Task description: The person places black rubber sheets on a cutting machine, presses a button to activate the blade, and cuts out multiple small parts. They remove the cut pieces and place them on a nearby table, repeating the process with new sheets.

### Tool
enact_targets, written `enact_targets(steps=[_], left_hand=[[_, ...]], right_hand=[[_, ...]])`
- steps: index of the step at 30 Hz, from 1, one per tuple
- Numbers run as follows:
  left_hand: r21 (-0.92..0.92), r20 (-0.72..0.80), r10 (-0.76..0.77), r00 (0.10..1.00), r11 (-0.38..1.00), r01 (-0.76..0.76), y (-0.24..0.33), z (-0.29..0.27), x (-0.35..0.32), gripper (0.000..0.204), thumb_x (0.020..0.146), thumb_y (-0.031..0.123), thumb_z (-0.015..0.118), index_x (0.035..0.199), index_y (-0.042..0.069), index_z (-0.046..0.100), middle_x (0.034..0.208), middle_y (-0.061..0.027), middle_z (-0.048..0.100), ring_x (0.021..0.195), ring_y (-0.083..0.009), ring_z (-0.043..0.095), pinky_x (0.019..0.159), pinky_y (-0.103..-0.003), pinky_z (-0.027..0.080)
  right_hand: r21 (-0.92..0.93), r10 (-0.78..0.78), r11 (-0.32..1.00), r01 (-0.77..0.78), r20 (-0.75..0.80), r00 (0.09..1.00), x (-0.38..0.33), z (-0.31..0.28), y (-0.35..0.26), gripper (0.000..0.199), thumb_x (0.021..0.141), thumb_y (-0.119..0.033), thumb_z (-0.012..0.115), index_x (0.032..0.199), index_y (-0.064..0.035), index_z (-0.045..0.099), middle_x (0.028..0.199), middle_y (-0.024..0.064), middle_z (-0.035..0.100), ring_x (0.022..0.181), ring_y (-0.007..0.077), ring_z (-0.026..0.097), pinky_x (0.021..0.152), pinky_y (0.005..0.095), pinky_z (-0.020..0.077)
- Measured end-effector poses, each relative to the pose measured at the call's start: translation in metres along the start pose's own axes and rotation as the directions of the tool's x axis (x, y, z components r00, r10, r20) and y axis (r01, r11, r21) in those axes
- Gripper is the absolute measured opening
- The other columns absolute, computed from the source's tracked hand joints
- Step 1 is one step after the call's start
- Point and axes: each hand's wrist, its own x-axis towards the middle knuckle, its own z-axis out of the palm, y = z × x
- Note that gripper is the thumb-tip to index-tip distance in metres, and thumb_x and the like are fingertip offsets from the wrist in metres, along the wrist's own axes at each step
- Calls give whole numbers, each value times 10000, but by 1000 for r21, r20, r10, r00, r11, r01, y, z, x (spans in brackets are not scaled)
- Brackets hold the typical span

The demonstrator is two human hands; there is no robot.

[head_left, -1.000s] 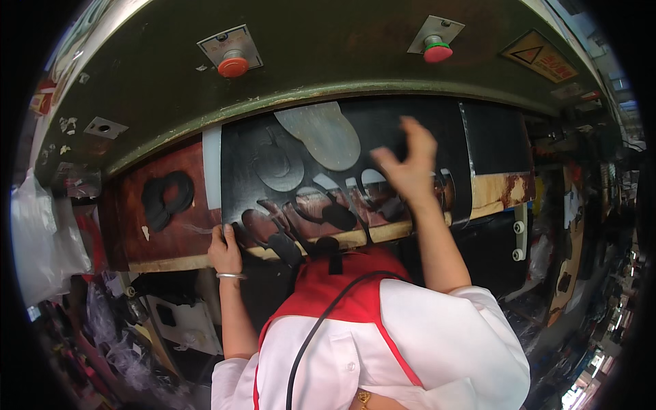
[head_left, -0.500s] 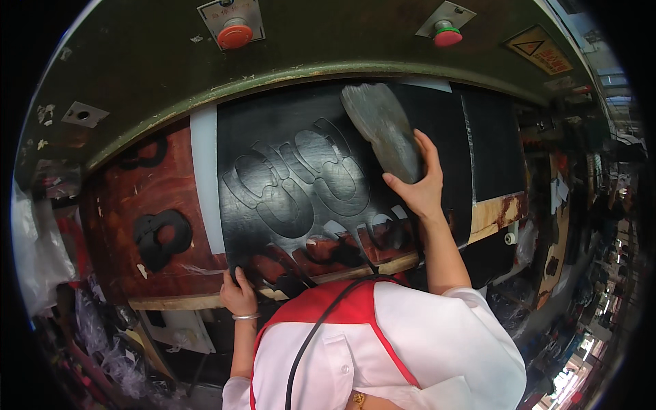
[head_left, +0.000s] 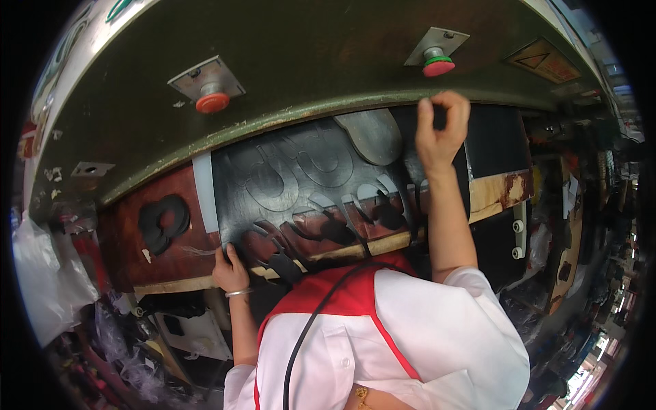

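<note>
A black sheet [head_left: 236, 205], perhaps rubber or leather, lies on the reddish-brown board. U-shaped cut outlines [head_left: 328, 164] mark it, and openings run along its near edge. At its near left corner, my left hand [head_left: 231, 271] is closed on the edge, thumb on top. A grey rounded slab [head_left: 374, 140] rests on the far part of the sheet, its far end hidden under the machine's edge. My right hand [head_left: 443, 133] is raised to the right of the slab, below the pink button. Its fingers are bent, the thumb apart from them, and nothing shows in it.
A green machine beam [head_left: 307, 61] spans the far side, carrying a red push button [head_left: 212, 101] and a pink one with a green collar [head_left: 438, 65]. Black curved pieces [head_left: 164, 222] lie on the board [head_left: 123, 239] at left. Clear plastic bags [head_left: 51, 273] hang at far left.
My right hand has let go of the grey slab and moved up toward the pink button. The slab now lies partly under the beam. The left hand still holds the sheet's corner; the view has shifted.
</note>
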Motion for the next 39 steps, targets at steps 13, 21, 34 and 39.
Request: enact_targets(steps=[13,21,34,39], left_hand=[[-65,-1,-15,1000,998,15,34,23,120,413,983,410,487,924,28,631,743,-247,621,709,-473,588,593,-478,445],[-217,-87,11,996,976,-30,17,30,106,373,975,303,571,769,-8,562,591,-61,474,550,-136,406,518,-324,361],[-183,22,-13,1000,983,17,-14,-4,-2,342,974,332,542,845,17,565,633,-144,494,558,-233,474,567,-380,413],[22,80,-49,996,999,47,-19,-15,-49,403,980,430,471,884,54,579,774,-247,613,741,-489,569,607,-520,419]], right_hand=[[-48,-58,997,66,147,987,17,4,44,160,865,-156,641,795,-40,557,844,149,540,828,346,537,753,400,461],[-27,757,654,-756,32,653,-110,-73,125,204,897,-178,680,883,9,600,733,44,587,685,92,533,636,256,446],[-249,358,915,-317,143,923,-104,-76,27,550,735,-155,789,1216,-23,559,1113,183,595,1107,341,534,973,438,419],[-145,214,975,-168,409,887,-115,-18,-45,888,541,-230,900,1320,-88,498,1340,280,415,1273,452,381,1017,503,395]])
